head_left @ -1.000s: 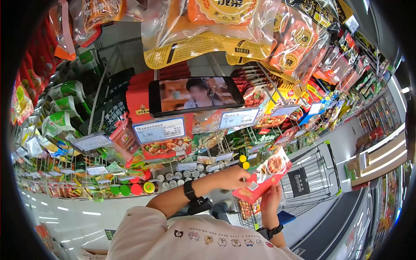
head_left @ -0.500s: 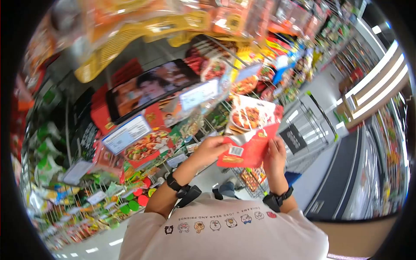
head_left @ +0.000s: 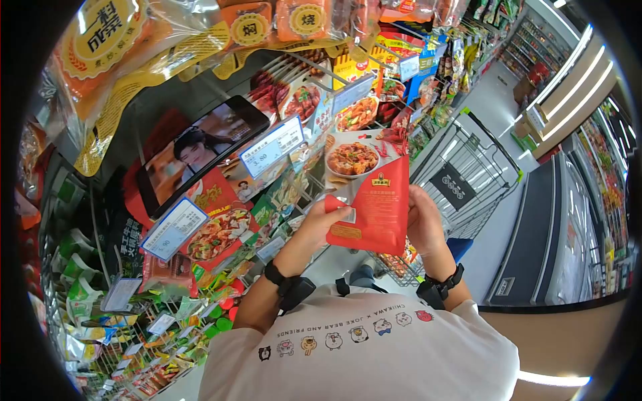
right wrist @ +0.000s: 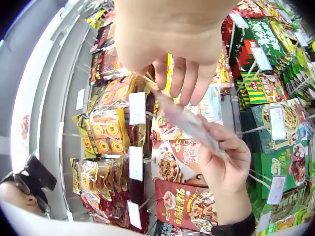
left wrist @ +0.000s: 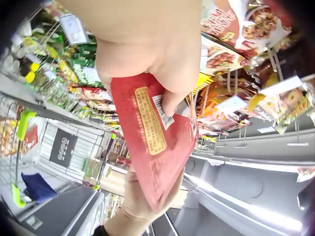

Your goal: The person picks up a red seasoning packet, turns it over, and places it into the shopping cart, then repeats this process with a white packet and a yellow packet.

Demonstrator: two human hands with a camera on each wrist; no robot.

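Both hands hold a red seasoning pouch (head_left: 374, 200) in front of the shelf, its printed back with a dish picture facing up toward the head view. My left hand (head_left: 314, 227) grips the lower left edge, its thumb lying across the barcode, as the left wrist view also shows. On the opposite edge, my right hand (head_left: 426, 220) holds the pouch with its fingers mostly behind it. From the right wrist the pouch (right wrist: 189, 125) appears nearly edge-on between the two hands. Similar red packets (head_left: 221, 214) hang on the rack to the left.
A phone (head_left: 200, 154) with a person on its screen sits among the hanging packets, above price tags (head_left: 175, 228). Beyond the right hand stands a shopping cart (head_left: 468, 180). A long freezer case (head_left: 535, 234) runs along the right side.
The pouch has turned from tilted to nearly upright, and my left hand has shifted to its left edge with the thumb in front. The head view has swung, so the shelf and phone appear farther left.
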